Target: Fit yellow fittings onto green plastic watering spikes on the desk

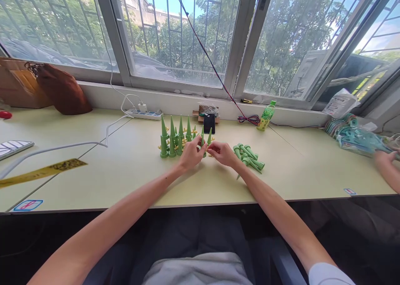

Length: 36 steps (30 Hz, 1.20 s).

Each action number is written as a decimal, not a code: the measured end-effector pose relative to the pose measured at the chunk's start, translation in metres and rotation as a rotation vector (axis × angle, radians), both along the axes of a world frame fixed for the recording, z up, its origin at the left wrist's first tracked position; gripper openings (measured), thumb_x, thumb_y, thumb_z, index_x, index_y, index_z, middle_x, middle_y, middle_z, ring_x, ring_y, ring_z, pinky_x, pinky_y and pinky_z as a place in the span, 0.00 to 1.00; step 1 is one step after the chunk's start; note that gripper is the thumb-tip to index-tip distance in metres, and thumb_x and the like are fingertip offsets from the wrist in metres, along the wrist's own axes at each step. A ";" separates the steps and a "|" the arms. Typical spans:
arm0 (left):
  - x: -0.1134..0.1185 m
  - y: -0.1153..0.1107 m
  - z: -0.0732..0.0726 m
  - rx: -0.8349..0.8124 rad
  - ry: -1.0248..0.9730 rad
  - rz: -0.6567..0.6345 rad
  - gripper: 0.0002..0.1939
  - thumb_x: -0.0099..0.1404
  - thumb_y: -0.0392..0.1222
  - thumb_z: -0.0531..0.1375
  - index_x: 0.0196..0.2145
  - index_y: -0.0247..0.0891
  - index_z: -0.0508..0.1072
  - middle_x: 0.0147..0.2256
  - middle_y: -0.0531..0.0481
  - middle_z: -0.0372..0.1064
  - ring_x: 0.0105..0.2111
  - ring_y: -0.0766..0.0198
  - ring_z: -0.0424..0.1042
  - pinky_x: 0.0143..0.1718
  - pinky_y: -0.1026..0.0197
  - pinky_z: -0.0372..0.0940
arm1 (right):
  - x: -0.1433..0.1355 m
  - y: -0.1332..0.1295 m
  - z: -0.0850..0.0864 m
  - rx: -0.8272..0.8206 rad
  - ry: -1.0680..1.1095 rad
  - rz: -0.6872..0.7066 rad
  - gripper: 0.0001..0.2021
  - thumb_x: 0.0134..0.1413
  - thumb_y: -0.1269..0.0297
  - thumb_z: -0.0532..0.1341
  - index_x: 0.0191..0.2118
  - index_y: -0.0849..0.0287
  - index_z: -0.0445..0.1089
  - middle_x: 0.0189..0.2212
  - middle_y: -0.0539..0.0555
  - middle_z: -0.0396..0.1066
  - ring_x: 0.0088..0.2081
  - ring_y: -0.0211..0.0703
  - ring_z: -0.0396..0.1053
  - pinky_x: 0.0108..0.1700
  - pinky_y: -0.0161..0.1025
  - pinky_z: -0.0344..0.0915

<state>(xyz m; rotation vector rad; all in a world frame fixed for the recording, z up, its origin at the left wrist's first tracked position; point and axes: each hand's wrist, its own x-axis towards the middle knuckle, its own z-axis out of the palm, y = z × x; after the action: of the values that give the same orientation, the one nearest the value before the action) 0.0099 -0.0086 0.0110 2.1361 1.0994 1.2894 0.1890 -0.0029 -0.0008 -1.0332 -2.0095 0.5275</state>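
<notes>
Several green plastic cone-shaped spikes (164, 145) stand point up in rows on the table, with small yellow pieces (167, 129) sticking out of their sides. At the right end of these rows, my left hand (191, 152) is closed around a green spike (202, 138). My right hand (221, 151) has its fingers pinched together beside that spike's lower part. What the right fingertips hold is too small to make out. Another upright green spike (209, 135) shows just behind the fingertips. Loose green spikes (250, 156) lie in a pile right of my right hand.
Behind the spikes lies a dark phone (209, 123). A green drink bottle (266, 116) and a coiled cable (249, 119) are by the window. A power strip (146, 114) lies back left. At far right, another person's hand (386, 162) is near bagged teal items (351, 137).
</notes>
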 end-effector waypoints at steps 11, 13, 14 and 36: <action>0.000 0.000 0.000 -0.004 0.017 0.002 0.10 0.68 0.47 0.55 0.33 0.39 0.64 0.30 0.52 0.72 0.19 0.70 0.65 0.21 0.65 0.60 | 0.000 0.001 -0.001 -0.016 -0.017 -0.015 0.17 0.60 0.51 0.59 0.29 0.60 0.70 0.21 0.50 0.69 0.23 0.35 0.60 0.29 0.34 0.57; 0.000 0.000 0.000 -0.002 0.019 0.002 0.10 0.68 0.47 0.55 0.33 0.39 0.64 0.30 0.52 0.72 0.18 0.70 0.64 0.21 0.65 0.60 | 0.000 0.001 -0.001 -0.018 -0.017 -0.017 0.17 0.60 0.51 0.59 0.29 0.60 0.70 0.21 0.49 0.68 0.23 0.35 0.59 0.29 0.34 0.57; 0.000 0.000 0.000 -0.002 0.019 0.002 0.10 0.68 0.47 0.55 0.33 0.39 0.64 0.30 0.52 0.72 0.18 0.70 0.64 0.21 0.65 0.60 | 0.000 0.001 -0.001 -0.018 -0.017 -0.019 0.17 0.60 0.51 0.58 0.28 0.60 0.69 0.21 0.49 0.68 0.23 0.35 0.59 0.29 0.34 0.57; 0.000 0.001 -0.002 -0.003 0.024 -0.013 0.10 0.68 0.47 0.55 0.33 0.39 0.64 0.31 0.52 0.72 0.19 0.70 0.64 0.21 0.65 0.60 | 0.000 0.002 -0.002 0.009 -0.050 -0.037 0.19 0.61 0.52 0.56 0.26 0.60 0.66 0.19 0.48 0.65 0.23 0.35 0.56 0.29 0.34 0.54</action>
<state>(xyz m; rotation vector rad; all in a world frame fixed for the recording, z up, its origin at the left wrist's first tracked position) 0.0096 -0.0076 0.0095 2.1583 1.0950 1.2588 0.1892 -0.0008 -0.0023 -1.0861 -2.0304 0.4763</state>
